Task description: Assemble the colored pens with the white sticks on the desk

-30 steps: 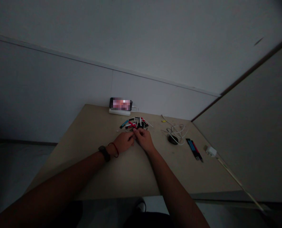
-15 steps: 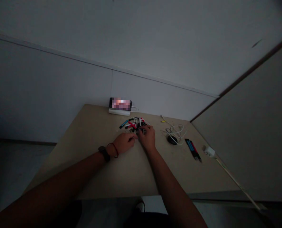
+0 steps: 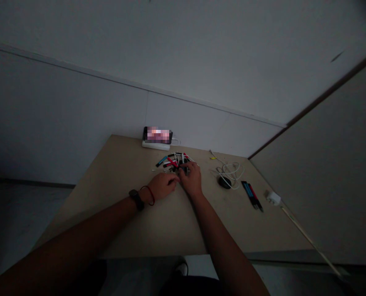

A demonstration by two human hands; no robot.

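Observation:
A loose pile of pen parts lies in the middle of the table, with a blue piece (image 3: pixel 161 161), a red piece (image 3: pixel 172 162) and thin white sticks among black pieces. At the near edge of the pile is my left hand (image 3: pixel 162 183), its fingers curled and the tips pressed together. My right hand (image 3: pixel 192 179) touches it at the fingertips and rests against the pile's right side, fingers bent inward. Whatever sits between the fingers of either hand is too small and dark to make out.
Against the wall a phone (image 3: pixel 158 135) leans on a white block (image 3: pixel 155 145). To the right lie a tangled white cable (image 3: pixel 238 169), a black computer mouse (image 3: pixel 224 182) and several pens (image 3: pixel 252 196) side by side. A white plug adapter (image 3: pixel 273 198) is near the table's right edge.
Both hands keep almost the same place at the pile, with only slight finger movement. The whole view has shifted a little.

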